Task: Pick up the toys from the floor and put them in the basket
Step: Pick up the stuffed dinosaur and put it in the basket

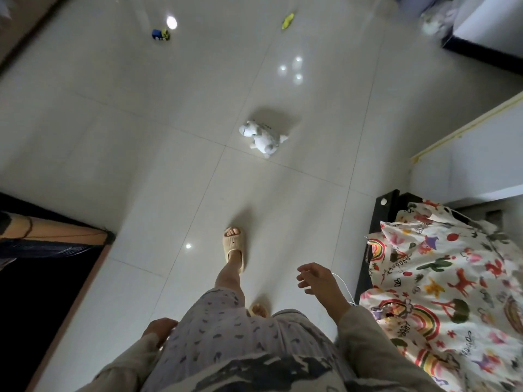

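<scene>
A white plush animal lies on the glossy tile floor ahead of my feet. Farther off, a small blue and yellow toy truck sits at the upper left and a yellow toy at the top middle. My right hand hangs open in front of me at the lower right, fingers spread, holding nothing. My left hand is low at my left side beside my patterned trousers, its fingers curled and partly hidden. No basket is in view.
A bed with a colourful printed cover and dark frame stands at the right. A dark piece of furniture with an orange edge is at the left. White furniture and a blurred pale object sit at the upper right.
</scene>
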